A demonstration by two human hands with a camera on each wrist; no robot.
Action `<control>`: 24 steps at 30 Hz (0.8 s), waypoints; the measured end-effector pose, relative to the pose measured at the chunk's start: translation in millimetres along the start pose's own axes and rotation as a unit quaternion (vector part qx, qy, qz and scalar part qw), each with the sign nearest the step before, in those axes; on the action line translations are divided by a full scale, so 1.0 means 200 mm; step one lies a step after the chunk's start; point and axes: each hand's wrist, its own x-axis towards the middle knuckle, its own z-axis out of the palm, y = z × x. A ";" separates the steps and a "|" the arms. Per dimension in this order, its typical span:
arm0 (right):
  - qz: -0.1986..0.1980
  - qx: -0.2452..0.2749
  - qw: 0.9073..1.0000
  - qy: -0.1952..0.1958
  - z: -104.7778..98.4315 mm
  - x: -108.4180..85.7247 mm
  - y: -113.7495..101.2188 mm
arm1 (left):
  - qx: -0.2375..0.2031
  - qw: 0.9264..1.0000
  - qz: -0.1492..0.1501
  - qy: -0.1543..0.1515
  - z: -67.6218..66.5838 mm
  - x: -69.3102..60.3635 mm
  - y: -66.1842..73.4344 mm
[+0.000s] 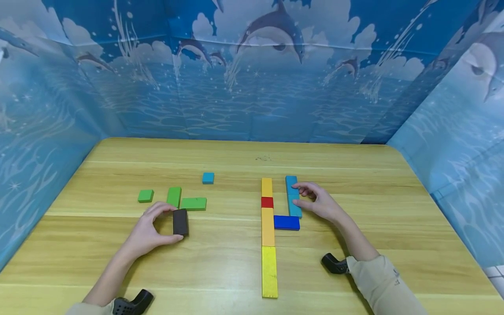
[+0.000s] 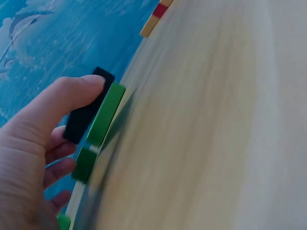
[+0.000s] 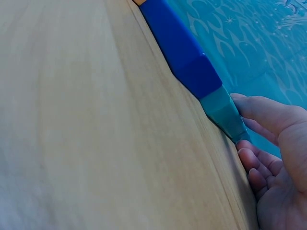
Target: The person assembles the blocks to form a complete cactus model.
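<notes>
My left hand [image 1: 147, 229] pinches a black rectangular block [image 1: 180, 222] between thumb and fingers, just in front of two green blocks. One green block [image 1: 194, 204] lies crosswise and another green block [image 1: 174, 197] lies lengthwise beside it. Whether the black block touches the table, I cannot tell. On the other side, the thumb and a fingertip of my right hand [image 1: 320, 203] rest spread apart at two light blue blocks [image 1: 292, 183], laid end to end. Their near end meets a dark blue block [image 3: 184, 50], which joins a column of yellow, orange and red blocks [image 1: 269, 271].
A small green block [image 1: 145, 196] lies at the left, and a small light blue block [image 1: 208, 178] sits farther back. The wooden table [image 1: 354, 288] is bordered by dolphin-printed curtains [image 1: 252, 100] at the back and sides. Black wrist devices [image 1: 334, 264] stick out near both sleeves.
</notes>
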 end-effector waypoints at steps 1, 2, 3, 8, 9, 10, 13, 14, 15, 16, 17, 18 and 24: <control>0.000 -0.002 1.000 0.000 0.00 0.00 0.00 | -0.010 1.000 0.002 0.006 0.01 0.02 0.02; 0.000 -0.003 1.000 0.000 0.00 0.00 0.00 | -0.017 1.000 0.001 0.010 0.02 0.03 0.05; 0.001 -0.005 1.000 0.000 0.00 0.00 0.00 | -0.023 1.000 0.003 0.015 0.04 0.05 0.07; 0.005 -0.006 1.000 -0.001 0.00 0.00 0.00 | -0.048 0.999 -0.004 0.021 0.14 0.20 0.15; 0.004 -0.006 1.000 0.000 0.00 0.00 0.00 | -0.053 0.998 -0.004 0.022 0.16 0.24 0.14; 0.003 -0.005 1.000 0.000 0.00 0.00 0.00 | -0.059 0.998 -0.008 0.022 0.18 0.28 0.15; -0.001 -0.005 1.000 0.000 0.00 0.00 0.00 | -0.069 0.997 -0.007 0.027 0.25 0.40 0.18; -0.003 -0.005 1.000 0.000 0.00 0.00 0.01 | -0.072 0.997 -0.005 0.029 0.27 0.43 0.19; -0.004 -0.006 1.000 0.000 0.00 0.01 0.01 | -0.071 0.997 -0.002 0.029 0.29 0.47 0.19; -0.005 -0.006 1.000 0.000 0.00 0.01 0.01 | -0.068 0.997 0.001 0.028 0.32 0.50 0.20; -0.006 -0.006 1.000 0.001 0.00 0.01 0.01 | -0.063 0.998 0.003 0.026 0.34 0.53 0.21; -0.006 -0.007 1.000 0.001 0.00 0.01 0.01 | -0.056 0.998 0.005 0.023 0.36 0.56 0.22; -0.006 -0.007 1.000 0.002 0.00 0.00 0.01 | -0.025 1.000 -0.003 0.006 0.47 0.70 0.26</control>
